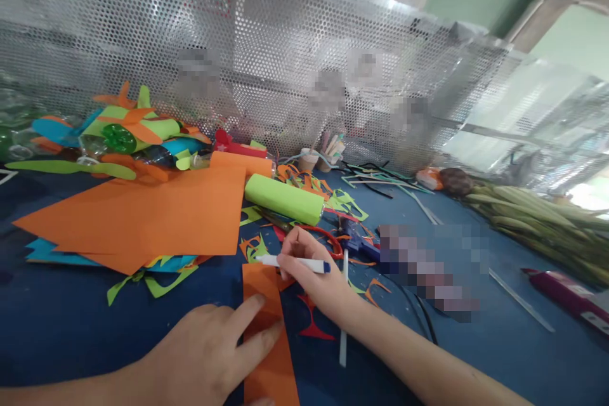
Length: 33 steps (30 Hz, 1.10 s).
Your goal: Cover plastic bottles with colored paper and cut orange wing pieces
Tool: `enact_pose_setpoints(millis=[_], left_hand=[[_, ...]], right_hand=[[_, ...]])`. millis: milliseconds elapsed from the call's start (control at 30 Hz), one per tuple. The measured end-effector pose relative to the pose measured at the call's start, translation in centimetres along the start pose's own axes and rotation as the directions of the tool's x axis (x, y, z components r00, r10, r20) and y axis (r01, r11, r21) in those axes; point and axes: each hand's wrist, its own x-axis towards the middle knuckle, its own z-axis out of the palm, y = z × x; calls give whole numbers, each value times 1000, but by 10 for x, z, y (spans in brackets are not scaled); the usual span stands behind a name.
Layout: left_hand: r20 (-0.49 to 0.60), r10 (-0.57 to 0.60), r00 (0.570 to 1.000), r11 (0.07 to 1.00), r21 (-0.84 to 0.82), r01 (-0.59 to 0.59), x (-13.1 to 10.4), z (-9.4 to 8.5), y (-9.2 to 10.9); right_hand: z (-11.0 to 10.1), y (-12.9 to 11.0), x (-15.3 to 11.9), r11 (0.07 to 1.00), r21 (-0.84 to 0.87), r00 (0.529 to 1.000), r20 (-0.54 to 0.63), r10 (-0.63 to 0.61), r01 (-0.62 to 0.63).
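An orange paper strip [269, 330] lies on the blue table near its front edge. My left hand [209, 342] rests on the strip with its fingers spread, pressing on the paper and holding nothing. Above the strip's far end, my right hand [309, 266] is closed around a white marker [309, 263] with a dark blue end; its tip points left, close to the strip's top edge. Beside the right hand are red scissors [337, 244], a blue glue gun [354, 238] and red paper scraps [311, 327].
Orange sheets [166, 222] cover blue ones at the left. Behind stand wrapped bottles with paper blades [133, 130], a green roll [285, 198] and cups of markers [332, 153]. Dried husks [533, 222] and a purple tube [571, 295] lie right; a perforated metal screen [285, 44] rises behind.
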Motion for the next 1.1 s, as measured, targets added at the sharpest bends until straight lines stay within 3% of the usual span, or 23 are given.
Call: enact_pose_setpoints(millis=[167,433,600,867,1100], left_hand=[[129,-4,992,1000,-19,7,4,-5,4],[149,29,988,998,-68,-19,5,-1,3],[97,2,995,996,-93,8,1,2,2],[198,15,980,998,-55,-5,9,-7,4],[162,7,987,999,-54,2,5,-3,4]], right_hand=[[1,5,1,995,-100,1000,-13,-2,1],[3,7,1,994,-107,999,35,12,-9],[3,7,0,995,-98,998,68,13,-6],[4,12,-1,990,-140,995,104,0,14],[5,12,0,982,-187,999,23,-22,26]])
